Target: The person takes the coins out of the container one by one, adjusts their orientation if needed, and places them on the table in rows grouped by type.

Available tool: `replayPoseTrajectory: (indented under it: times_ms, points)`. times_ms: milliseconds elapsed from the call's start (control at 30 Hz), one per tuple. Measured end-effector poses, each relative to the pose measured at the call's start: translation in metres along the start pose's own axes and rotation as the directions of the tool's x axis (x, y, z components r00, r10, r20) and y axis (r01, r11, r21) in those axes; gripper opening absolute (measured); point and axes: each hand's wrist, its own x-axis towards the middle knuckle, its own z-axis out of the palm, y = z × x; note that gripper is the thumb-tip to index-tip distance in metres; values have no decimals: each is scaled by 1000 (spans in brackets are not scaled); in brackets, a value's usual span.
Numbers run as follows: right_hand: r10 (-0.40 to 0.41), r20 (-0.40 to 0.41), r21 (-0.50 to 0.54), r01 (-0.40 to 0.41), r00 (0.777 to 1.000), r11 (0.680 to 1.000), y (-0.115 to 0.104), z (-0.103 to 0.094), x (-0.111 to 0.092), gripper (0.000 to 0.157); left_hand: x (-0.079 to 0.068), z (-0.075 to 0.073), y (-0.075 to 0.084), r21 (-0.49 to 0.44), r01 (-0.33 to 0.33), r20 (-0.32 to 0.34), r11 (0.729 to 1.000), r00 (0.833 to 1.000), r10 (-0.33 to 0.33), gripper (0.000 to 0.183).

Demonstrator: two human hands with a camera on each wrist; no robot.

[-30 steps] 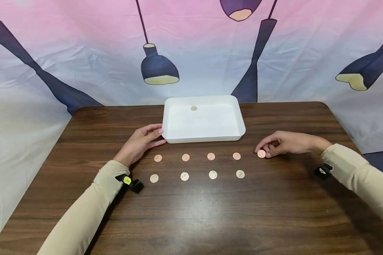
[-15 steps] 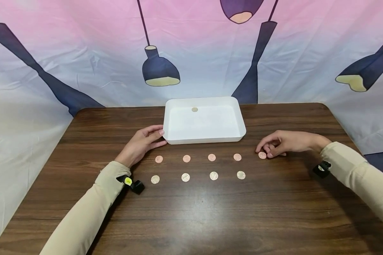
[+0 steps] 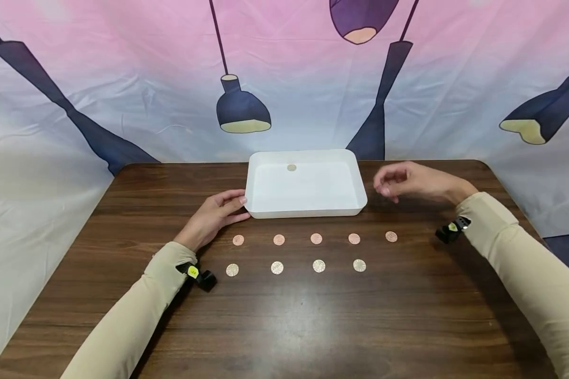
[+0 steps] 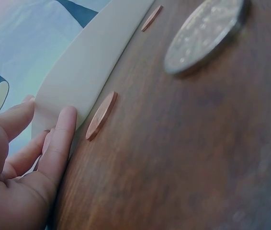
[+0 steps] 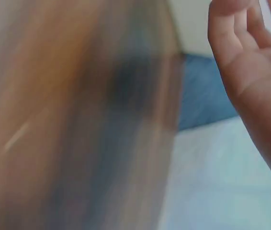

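My left hand [image 3: 214, 217] rests against the left front corner of a white rectangular tray [image 3: 308, 214], its fairly straight fingers touching the outer wall. A single silvery coin [image 3: 291, 167] lies inside the tray near the back. My right hand [image 3: 414, 181] hovers right of the tray with loosely bent fingers and no visible thing in them. Below it on the table lies a copper-coloured coin [image 3: 391, 237], at the right end of a row of similar coins. In the left wrist view, a copper coin [image 4: 101, 116] lies close to my left fingertips.
In front of the copper row lies a second row of several silvery coins [image 3: 319, 266]. The dark wooden table [image 3: 408, 316] meets a printed cloth backdrop [image 3: 303, 105] at its far edge. The right wrist view is blurred.
My right hand has let go of the rightmost copper coin, leaving it on the table, and has risen back beside the tray. My left hand stays at the tray.
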Motion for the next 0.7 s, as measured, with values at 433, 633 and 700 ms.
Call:
replayPoseTrajectory:
  times_ms: [433, 633, 700]
  points:
    - [258, -404, 224, -178, 878, 958, -38, 53, 118, 43, -1, 1, 1, 5, -4, 0, 1000, 1000, 4, 56]
    - [354, -430, 277, -252, 831, 927, -42, 71, 152, 51, -2, 2, 1, 1, -4, -4, 1000, 1000, 4, 56]
    - [375, -434, 276, -275, 819, 921, -41, 77, 162, 52, -3, 1, 2, -1, -6, -10, 1000, 1000, 6, 56]
